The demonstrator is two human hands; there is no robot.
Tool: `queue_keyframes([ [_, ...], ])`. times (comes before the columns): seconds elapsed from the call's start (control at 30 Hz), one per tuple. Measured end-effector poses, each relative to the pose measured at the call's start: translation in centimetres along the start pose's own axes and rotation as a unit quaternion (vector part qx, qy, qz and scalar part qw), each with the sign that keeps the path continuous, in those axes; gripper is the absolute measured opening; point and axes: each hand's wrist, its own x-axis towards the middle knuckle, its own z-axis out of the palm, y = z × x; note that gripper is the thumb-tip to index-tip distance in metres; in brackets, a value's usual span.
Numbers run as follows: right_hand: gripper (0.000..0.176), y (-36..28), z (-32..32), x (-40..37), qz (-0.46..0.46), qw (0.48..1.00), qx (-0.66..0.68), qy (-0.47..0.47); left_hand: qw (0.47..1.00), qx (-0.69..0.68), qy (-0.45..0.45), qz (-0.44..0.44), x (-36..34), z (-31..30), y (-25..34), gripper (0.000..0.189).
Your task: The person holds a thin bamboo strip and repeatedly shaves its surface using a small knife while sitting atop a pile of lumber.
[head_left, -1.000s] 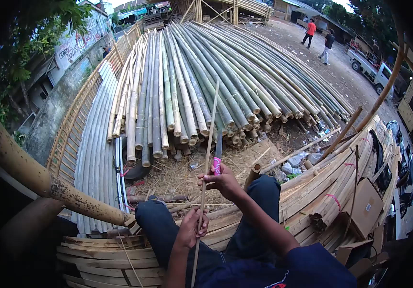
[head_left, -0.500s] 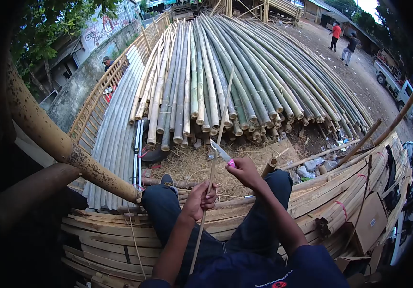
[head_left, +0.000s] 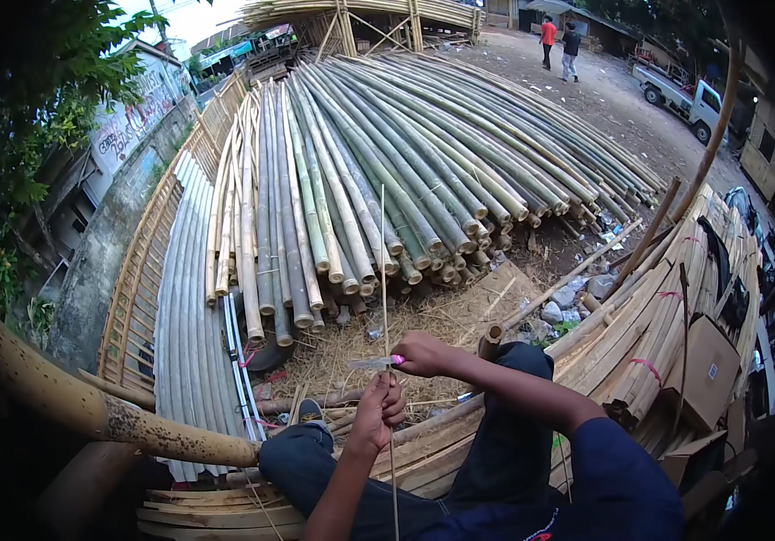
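Note:
My left hand is closed around a long thin bamboo strip, which stands nearly upright and runs down past my lap. Just above it, my right hand grips a knife with a pink handle. The blade points left and crosses the strip close over my left fist. Most of the handle is hidden inside my right fist.
A big pile of bamboo poles lies ahead, beside corrugated sheets. Split bamboo slats and a cardboard box are at right. A thick bamboo pole crosses the left side. Two people walk near a truck.
The knife has swung from pointing up and left to lying level across the strip, and my right hand is lower, nearer my left. The strip stands straighter. The camera view has shifted.

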Motion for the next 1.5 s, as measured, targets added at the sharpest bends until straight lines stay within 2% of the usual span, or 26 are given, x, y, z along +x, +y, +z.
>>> queue_keyframes([
  [0.03, 0.027, 0.9, -0.5, 0.9, -0.047, 0.998, -0.023, 0.021, 1.000, -0.005, 0.003, 0.016, 0.7, 0.1, 0.2, 0.019],
  [0.07, 0.027, 1.9, -0.7, 2.1, -0.032, 0.998, -0.018, 0.051, 1.000, 0.002, -0.007, 0.018, 1.2, 0.2, 0.6, 0.019],
  [0.1, 0.030, 3.5, -1.4, 3.2, 0.004, 0.997, -0.012, 0.072, 1.000, 0.007, -0.018, 0.012, 1.3, 0.4, 0.6, 0.019],
  [0.17, 0.033, 7.9, -3.4, 5.3, 0.167, 0.973, 0.029, 0.154, 0.999, 0.027, 0.030, -0.009, 1.2, 0.7, 0.2, 0.022],
  [0.23, 0.034, 12.0, -4.0, 6.0, 0.211, 0.945, 0.035, 0.247, 0.999, 0.004, 0.003, -0.039, 1.4, 0.0, 0.1, 0.025],
  [0.27, 0.034, 13.5, -4.1, 5.9, 0.196, 0.956, 0.038, 0.217, 0.997, -0.024, -0.015, -0.069, 1.9, -0.4, 0.4, 0.027],
  [0.3, 0.034, 13.1, -4.3, 6.5, 0.197, 0.955, 0.043, 0.217, 0.997, -0.023, -0.011, -0.070, 2.7, -0.9, 1.3, 0.027],
  [0.37, 0.031, 11.8, -3.7, 6.4, 0.170, 0.970, 0.110, 0.135, 0.995, -0.026, -0.033, -0.089, 4.3, -2.0, 2.9, 0.031],
  [0.43, 0.032, 9.9, -2.1, 7.3, 0.121, 0.980, 0.124, 0.095, 0.995, -0.044, -0.021, -0.082, 6.2, -2.4, 4.8, 0.030],
  [0.5, 0.031, 9.1, 0.7, 8.3, 0.027, 0.990, 0.134, 0.046, 0.993, 0.106, 0.042, -0.020, 7.7, -2.5, 6.3, 0.027],
  [0.67, 0.031, 7.3, 3.0, 7.5, 0.002, 0.995, 0.090, -0.041, 0.964, 0.236, 0.123, 0.015, 8.4, -3.3, 4.5, 0.025],
  [0.73, 0.032, 7.5, 2.2, 7.5, -0.008, 0.999, 0.025, -0.044, 0.965, 0.230, 0.125, -0.001, 8.0, -3.5, 3.7, 0.025],
  [0.8, 0.032, 10.6, 1.6, 7.9, 0.217, 0.971, 0.047, 0.086, 0.974, 0.195, 0.110, -0.044, 7.0, -3.0, 2.6, 0.026],
  [0.87, 0.033, 15.9, -0.3, 7.6, 0.247, 0.955, 0.019, 0.164, 0.980, 0.167, 0.085, -0.068, 6.7, -2.1, 1.5, 0.026],
  [0.9, 0.032, 16.3, -1.5, 7.2, 0.279, 0.947, 0.053, 0.148, 0.984, 0.140, 0.063, -0.093, 6.6, -1.9, 1.2, 0.026],
  [0.97, 0.033, 14.8, -2.3, 6.6, 0.242, 0.966, 0.056, 0.071, 0.989, 0.101, 0.035, -0.098, 7.7, -3.6, 2.1, 0.029],
  [1.03, 0.033, 12.8, -0.1, 7.0, 0.127, 0.989, 0.069, -0.007, 0.990, -0.031, -0.019, -0.134, 8.5, -4.6, 4.1, 0.032],
  [1.1, 0.032, 10.7, 3.1, 7.3, 0.056, 0.990, 0.109, -0.066, 0.991, -0.034, -0.012, -0.127, 9.0, -5.4, 4.8, 0.034],
  [1.17, 0.031, 8.4, 4.2, 7.4, -0.011, 0.989, 0.131, -0.063, 0.990, -0.091, -0.008, -0.107, 9.0, -6.1, 4.9, 0.034],
  [1.23, 0.031, 8.6, 4.2, 7.5, -0.018, 0.993, 0.107, -0.056, 0.989, -0.110, -0.017, -0.101, 8.7, -6.0, 4.0, 0.034],
  [1.3, 0.031, 9.6, 3.3, 7.5, -0.042, 0.998, 0.030, -0.042, 0.985, -0.118, -0.040, -0.119, 8.4, -5.4, 3.4, 0.035],
  [1.33, 0.032, 10.9, 3.8, 7.6, 0.040, 0.997, 0.070, -0.018, 0.988, -0.096, -0.028, -0.116, 8.4, -5.3, 3.4, 0.035],
  [1.37, 0.032, 11.8, 3.6, 7.6, 0.041, 0.997, 0.070, -0.016, 0.988, -0.094, -0.028, -0.117, 8.3, -5.2, 3.1, 0.035],
  [1.43, 0.032, 13.2, 2.4, 7.7, 0.161, 0.980, 0.050, 0.110, 0.972, -0.150, -0.094, -0.152, 8.0, -5.0, 2.2, 0.035],
  [1.5, 0.033, 12.9, 1.2, 7.5, 0.144, 0.984, 0.054, 0.093, 0.961, -0.195, -0.109, -0.162, 7.9, -5.0, 1.6, 0.035],
])
